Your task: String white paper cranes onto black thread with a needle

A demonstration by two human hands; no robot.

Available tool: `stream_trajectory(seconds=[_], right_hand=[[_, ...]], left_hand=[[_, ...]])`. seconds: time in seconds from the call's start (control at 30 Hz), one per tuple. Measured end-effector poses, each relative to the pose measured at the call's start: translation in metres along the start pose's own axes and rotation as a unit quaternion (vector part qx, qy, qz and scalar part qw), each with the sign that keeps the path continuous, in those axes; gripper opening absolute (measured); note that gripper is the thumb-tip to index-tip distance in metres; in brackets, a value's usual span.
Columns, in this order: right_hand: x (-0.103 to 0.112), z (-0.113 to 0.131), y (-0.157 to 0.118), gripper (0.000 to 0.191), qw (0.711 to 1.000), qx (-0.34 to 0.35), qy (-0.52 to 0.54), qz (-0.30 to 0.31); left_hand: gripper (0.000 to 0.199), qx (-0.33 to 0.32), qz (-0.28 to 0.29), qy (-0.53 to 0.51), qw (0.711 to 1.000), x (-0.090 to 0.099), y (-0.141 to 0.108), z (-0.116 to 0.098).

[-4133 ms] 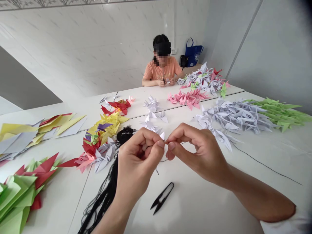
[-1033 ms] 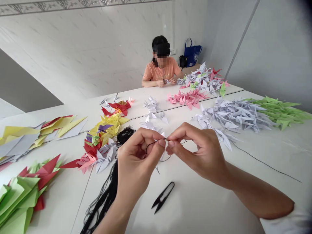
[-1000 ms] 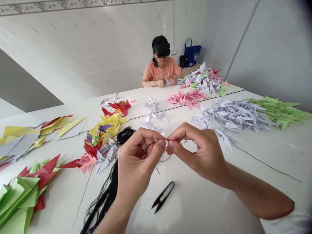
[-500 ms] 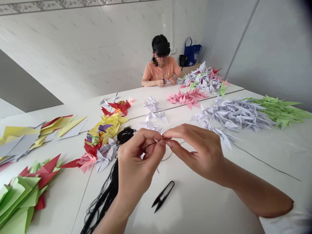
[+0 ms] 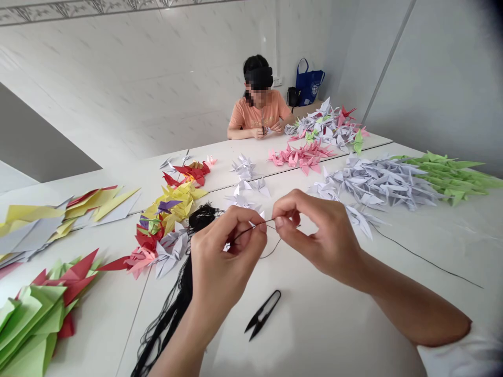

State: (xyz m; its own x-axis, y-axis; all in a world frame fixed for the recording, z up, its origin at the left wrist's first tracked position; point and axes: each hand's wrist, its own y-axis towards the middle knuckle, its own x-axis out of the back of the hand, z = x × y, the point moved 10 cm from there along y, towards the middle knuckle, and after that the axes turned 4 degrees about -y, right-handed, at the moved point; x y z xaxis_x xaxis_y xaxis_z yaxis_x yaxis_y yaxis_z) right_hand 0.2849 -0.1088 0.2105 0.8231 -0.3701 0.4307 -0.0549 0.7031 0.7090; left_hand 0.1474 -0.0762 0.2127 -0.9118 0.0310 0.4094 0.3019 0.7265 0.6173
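Both hands meet above the middle of the table, pinching a thin black thread (image 5: 269, 221). My left hand (image 5: 228, 256) is closed on it between thumb and forefinger, and the thread crosses its fingers. Thumb and forefinger of my right hand (image 5: 318, 235) grip the thread a short way to the right. A loop of thread hangs below the fingers. Whether a needle is on the thread I cannot tell. Black thread snips (image 5: 263, 315) lie on the table below my hands. A bundle of black threads (image 5: 173, 309) runs behind my left wrist.
White paper cranes (image 5: 381, 183) and green cranes (image 5: 451, 175) are heaped at the right. Pink cranes (image 5: 301, 156) lie farther back. Yellow cranes (image 5: 176, 201) and folded green paper (image 5: 31, 324) are at the left. Across the white table (image 5: 314, 330) sits a person (image 5: 259, 112) handling paper.
My right hand has moved a little to the right, away from my left, and a short stretch of thread now shows between them. The left hand stays nearly still.
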Motion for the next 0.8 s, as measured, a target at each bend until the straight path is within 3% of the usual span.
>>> stream_trajectory(seconds=[0.1,0.2,0.4,0.5,0.63,0.7,0.8], right_hand=[[-0.013,-0.021,0.0,0.012,0.966,-0.113,0.224,0.064],[-0.023,-0.027,0.0,0.016,0.919,-0.147,0.353,0.096],[-0.01,-0.034,0.0,0.016,0.966,-0.118,0.228,0.028],[-0.018,-0.04,-0.001,0.017,0.967,-0.131,0.214,0.047],[-0.031,-0.044,0.0,0.014,0.971,-0.138,0.17,0.097],[-0.039,-0.046,-0.001,0.015,0.969,-0.144,0.157,0.126],[-0.046,-0.048,-0.002,0.015,0.966,-0.148,0.149,0.152]], left_hand=[[0.013,0.002,0.021,0.014,1.0,-0.005,0.0,0.005],[0.014,-0.03,0.054,0.079,0.995,-0.012,-0.001,0.005],[0.013,-0.058,0.089,0.197,0.975,-0.016,-0.002,0.007],[0.016,-0.091,0.077,0.229,0.966,-0.013,-0.004,0.002],[0.015,-0.141,0.004,0.315,0.938,-0.005,-0.005,-0.007],[0.013,-0.119,0.011,0.3,0.946,-0.007,-0.002,-0.001],[0.01,-0.027,0.074,0.183,0.98,-0.018,0.003,0.018]])
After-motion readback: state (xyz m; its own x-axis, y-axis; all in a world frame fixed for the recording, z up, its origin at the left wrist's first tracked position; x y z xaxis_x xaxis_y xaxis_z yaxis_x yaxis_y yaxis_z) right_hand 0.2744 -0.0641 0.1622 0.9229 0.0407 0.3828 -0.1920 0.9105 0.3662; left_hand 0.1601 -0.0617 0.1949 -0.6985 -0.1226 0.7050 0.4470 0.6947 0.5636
